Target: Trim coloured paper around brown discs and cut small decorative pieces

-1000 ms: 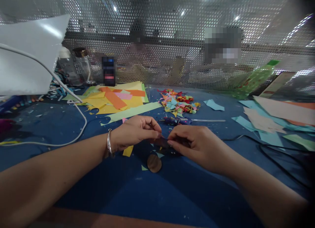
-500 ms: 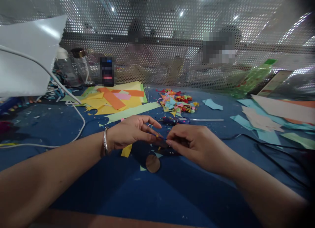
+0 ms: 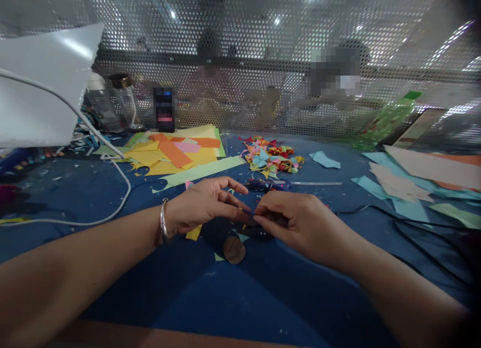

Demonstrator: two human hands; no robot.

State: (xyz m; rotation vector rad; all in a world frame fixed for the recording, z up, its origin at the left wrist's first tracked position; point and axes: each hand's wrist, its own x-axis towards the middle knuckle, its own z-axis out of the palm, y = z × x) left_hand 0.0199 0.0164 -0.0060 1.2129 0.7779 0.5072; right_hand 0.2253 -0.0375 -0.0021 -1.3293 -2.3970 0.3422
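My left hand [image 3: 208, 203], with a silver bangle at the wrist, has its index finger raised and its thumb close to the lower fingers. My right hand [image 3: 300, 218] pinches a small, thin, dark bluish piece [image 3: 249, 212] where the fingertips of both hands meet; its kind is too small to tell. Below them on the table lies a round brown disc [image 3: 234, 250]. A yellow paper strip [image 3: 194, 232] is partly under my left hand. Just beyond the fingers rests a blue glue gun [image 3: 268, 185] with a clear glue stick [image 3: 315, 183].
Colourful paper scraps [image 3: 268, 157] are heaped beyond the hands. Yellow and orange paper sheets [image 3: 176, 152] lie back left, blue and pale sheets [image 3: 413, 178] at right. A white cable [image 3: 122, 198] and a black cable [image 3: 413, 233] cross the table. A perforated panel [image 3: 255, 87] stands behind.
The yellow bit seen at the left fingertips is no longer visible. My left hand has shifted very slightly to the right; the right hand stays almost in place.
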